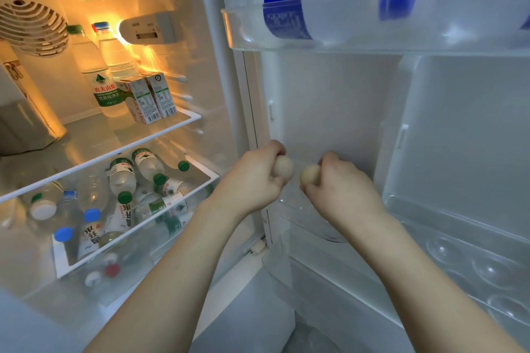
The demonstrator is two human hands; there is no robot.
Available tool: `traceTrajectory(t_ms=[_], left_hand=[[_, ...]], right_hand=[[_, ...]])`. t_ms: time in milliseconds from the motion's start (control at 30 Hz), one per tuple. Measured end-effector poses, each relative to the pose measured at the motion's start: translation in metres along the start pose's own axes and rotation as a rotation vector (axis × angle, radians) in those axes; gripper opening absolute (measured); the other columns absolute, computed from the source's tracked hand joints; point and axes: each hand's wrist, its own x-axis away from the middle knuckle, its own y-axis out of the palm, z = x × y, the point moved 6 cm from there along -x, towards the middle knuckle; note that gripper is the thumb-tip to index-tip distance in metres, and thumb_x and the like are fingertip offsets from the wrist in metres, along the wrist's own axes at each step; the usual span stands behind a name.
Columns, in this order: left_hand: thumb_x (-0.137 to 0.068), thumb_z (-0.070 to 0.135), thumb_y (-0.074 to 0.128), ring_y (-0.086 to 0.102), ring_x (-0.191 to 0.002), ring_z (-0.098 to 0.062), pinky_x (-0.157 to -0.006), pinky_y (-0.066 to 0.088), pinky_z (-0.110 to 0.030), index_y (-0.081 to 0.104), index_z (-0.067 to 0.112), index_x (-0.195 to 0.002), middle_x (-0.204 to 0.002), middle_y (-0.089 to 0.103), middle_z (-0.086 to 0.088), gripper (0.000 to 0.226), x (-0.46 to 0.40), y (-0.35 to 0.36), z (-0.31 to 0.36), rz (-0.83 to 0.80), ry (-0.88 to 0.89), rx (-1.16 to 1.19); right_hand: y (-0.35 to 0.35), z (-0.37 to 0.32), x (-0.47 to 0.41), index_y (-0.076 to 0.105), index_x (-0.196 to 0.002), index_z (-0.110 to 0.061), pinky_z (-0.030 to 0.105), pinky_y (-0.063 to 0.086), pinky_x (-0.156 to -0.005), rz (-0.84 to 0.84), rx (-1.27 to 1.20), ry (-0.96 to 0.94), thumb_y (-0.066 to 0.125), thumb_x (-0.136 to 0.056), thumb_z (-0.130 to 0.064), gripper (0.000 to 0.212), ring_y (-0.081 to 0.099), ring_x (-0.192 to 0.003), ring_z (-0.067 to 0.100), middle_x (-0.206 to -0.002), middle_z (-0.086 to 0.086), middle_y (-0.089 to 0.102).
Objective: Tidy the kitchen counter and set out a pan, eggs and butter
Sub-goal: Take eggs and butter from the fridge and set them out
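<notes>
Two bare forearms reach up from the bottom edge toward the open fridge door. Nearest on the right, the clear moulded egg tray (470, 261) in the door shows rows of smooth round dimples, glossy and see-through. Just past it, a transparent plastic door bin (304, 218) with a curved front lip sits under both hands.

The left hand (252, 180) has its fingers curled round a pale beige egg (284, 167), whose matte, rounded end pokes out on the thumb side. The right hand (341, 183) grips a second egg (310, 174) the same way, its blunt oval tip showing at the left of the fist. Both eggs are held above the curved bin, close together but not touching, in front of the smooth white inner door panel.

To the left, inside the cabinet, a clear drawer (134, 226) holds a loose heap of plastic water bottles lying on their sides, with green, blue, white and red caps. On the glass shelf (94, 140) above it stand two small rectangular cardboard cartons (149, 99) with barcodes, and beside them a tall green-labelled water bottle (100, 77). Behind these glows a warm yellow lamp next to a round slatted fan grille (31, 26).

Highest up on the door, a translucent rack (372, 34) cradles a big blue-labelled bottle (309, 0) lying on its side.
</notes>
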Motion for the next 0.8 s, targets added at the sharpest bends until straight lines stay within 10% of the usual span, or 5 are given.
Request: traceTrajectory(t_ms=[400, 800], left_hand=[[-0.081, -0.006, 0.07, 0.067, -0.089, -0.01, -0.082, 0.056, -0.031, 0.057, 0.009, -0.112, -0.107, 0.068, -0.009, 0.037, 0.085, -0.036, -0.062, 0.464, -0.416, 0.99], [-0.088, 0.002, 0.063, 0.068, -0.1, -0.034, -0.08, 0.06, -0.034, 0.055, 0.0, -0.116, -0.112, 0.067, -0.019, 0.029, 0.259, -0.063, -0.106, 0.82, -0.646, 1.266]], right_hand=[[0.0, -0.031, 0.007, 0.054, -0.109, -0.015, 0.038, 0.057, -0.078, -0.058, -1.281, 0.139, 0.07, -0.086, -0.02, 0.028, 0.065, -0.077, 0.02, -0.091, 0.003, 0.062], [0.086, -0.141, 0.09, 0.062, -0.092, -0.01, 0.017, 0.054, -0.058, -0.706, -1.598, 0.219, 0.061, -0.092, -0.018, 0.008, 0.063, -0.068, 0.015, -0.076, 0.006, 0.069]])
